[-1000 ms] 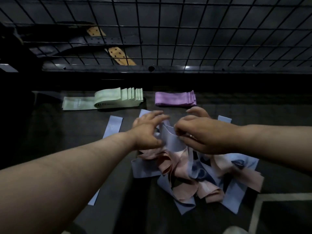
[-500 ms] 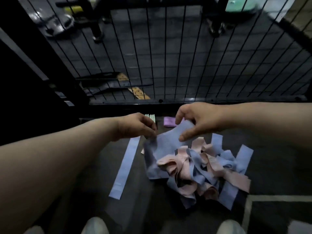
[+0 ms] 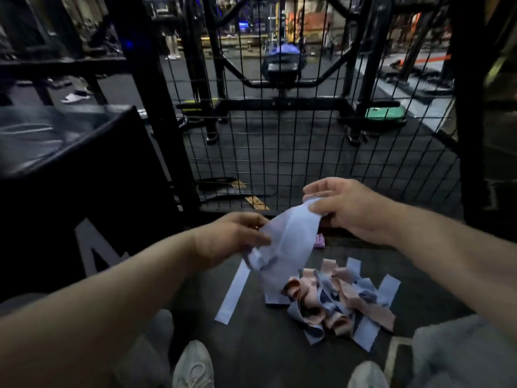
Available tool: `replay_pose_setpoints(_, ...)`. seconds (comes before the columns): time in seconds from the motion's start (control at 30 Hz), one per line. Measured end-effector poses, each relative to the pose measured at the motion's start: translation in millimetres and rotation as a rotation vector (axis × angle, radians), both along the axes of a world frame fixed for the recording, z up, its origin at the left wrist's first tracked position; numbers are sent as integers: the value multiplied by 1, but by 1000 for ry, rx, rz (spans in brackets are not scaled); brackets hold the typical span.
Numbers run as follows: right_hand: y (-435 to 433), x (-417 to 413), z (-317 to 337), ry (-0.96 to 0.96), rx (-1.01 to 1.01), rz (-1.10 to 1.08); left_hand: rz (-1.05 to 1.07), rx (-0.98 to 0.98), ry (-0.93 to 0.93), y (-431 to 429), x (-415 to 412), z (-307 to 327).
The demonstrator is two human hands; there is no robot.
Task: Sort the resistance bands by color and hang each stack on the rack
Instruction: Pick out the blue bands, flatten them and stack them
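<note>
Our left hand (image 3: pixel 232 239) and right hand (image 3: pixel 349 211) both pinched one blue band (image 3: pixel 288 242) above the pile (image 3: pixel 335 301). Pink and blue bands lay there mixed; we judged no stack hung yet.

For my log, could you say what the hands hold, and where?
One blue band: the left hand pinches its lower end, the right hand its upper end.

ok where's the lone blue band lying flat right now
In the head view, the lone blue band lies flat on the floor, just left of the blue and pink pile and below the left hand.
</note>
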State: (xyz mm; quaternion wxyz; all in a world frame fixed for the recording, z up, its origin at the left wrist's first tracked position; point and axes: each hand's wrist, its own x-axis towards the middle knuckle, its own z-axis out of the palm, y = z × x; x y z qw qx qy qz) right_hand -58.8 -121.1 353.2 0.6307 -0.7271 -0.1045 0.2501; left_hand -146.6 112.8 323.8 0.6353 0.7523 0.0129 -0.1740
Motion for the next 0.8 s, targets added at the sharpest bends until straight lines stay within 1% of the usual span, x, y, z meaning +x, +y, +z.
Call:
replay_pose_setpoints(0.07,-4,-27,0,87,182,-149,84,2,-10,-8,-32,-7)
replay_pose_setpoints(0.13,-6,-54,-5,167,294,-236,240,60,-45,-14,-52,-22)
replay_pose_setpoints(0.17,-7,-67,-10,181,299,-254,307,98,-67,-16,-59,-31)
replay_pose_setpoints(0.3,-2,-100,-31,114,181,-228,490,185,-165,-17,-74,-56)
replay_pose_setpoints(0.4,-4,-110,-39,55,179,-121,620,120,-155,-17,-81,-71)
replay_pose_setpoints(0.47,-10,-114,-47,-23,107,-14,662,56,-155,-15,-82,-76)
replay_pose_setpoints(0.5,-14,-115,-51,-48,76,46,658,20,-176,-14,-82,-75)
replay_pose_setpoints(0.57,-20,-115,-59,-22,43,132,604,-80,-239,-14,-80,-73)
replay_pose_setpoints(0.63,-22,-114,-70,-8,-18,130,522,-136,-286,-20,-78,-71)
replay_pose_setpoints(0.73,-19,-112,-88,-193,-148,33,395,-149,-305,-33,-72,-74)
replay_pose_setpoints(0.8,-12,-114,-94,-283,-199,84,314,-151,-300,-41,-70,-76)
